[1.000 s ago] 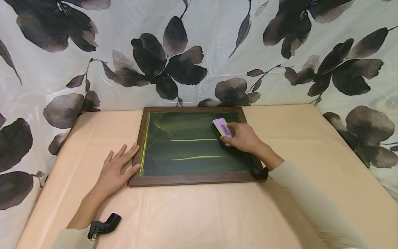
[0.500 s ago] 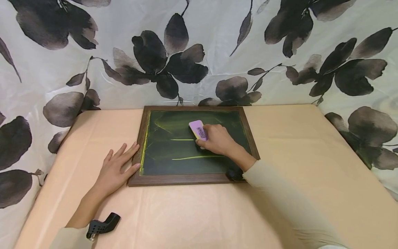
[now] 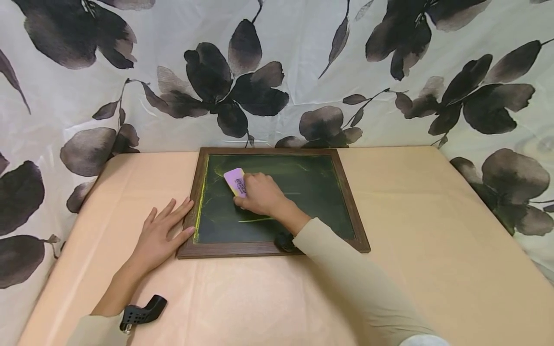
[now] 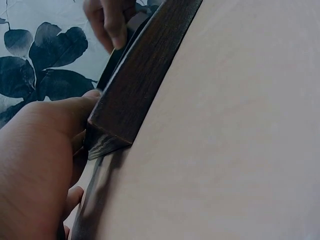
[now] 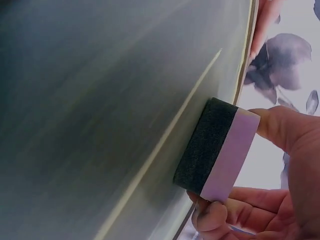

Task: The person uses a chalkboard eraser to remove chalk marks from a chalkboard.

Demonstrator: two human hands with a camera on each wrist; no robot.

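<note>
A chalkboard (image 3: 311,206) in a dark wooden frame lies on the table. In my right hand (image 3: 261,194) is a chalkboard eraser (image 3: 235,181) with a purple top and a dark felt side, gripped between thumb and fingers; the felt sits against the board in the right wrist view, beside a yellow chalk line (image 5: 165,135). My left hand (image 3: 160,238) lies with fingers spread, its thumb and fingertips touching the frame's left edge. The left wrist view shows that hand (image 4: 40,150) at the frame's corner (image 4: 112,125). Part of the lower chalk line is hidden behind my right forearm.
The table (image 3: 242,298) has a pale peach cover. Behind it hangs a white cloth (image 3: 303,57) with dark flowers. Yellow chalk dust (image 3: 200,206) runs along the board's left inner edge. A black camera mount (image 3: 144,312) is on my left wrist.
My right hand has swept the eraser leftward across the board. The upper yellow line is wiped to a faint trace on its right part. My left hand has stayed in place.
</note>
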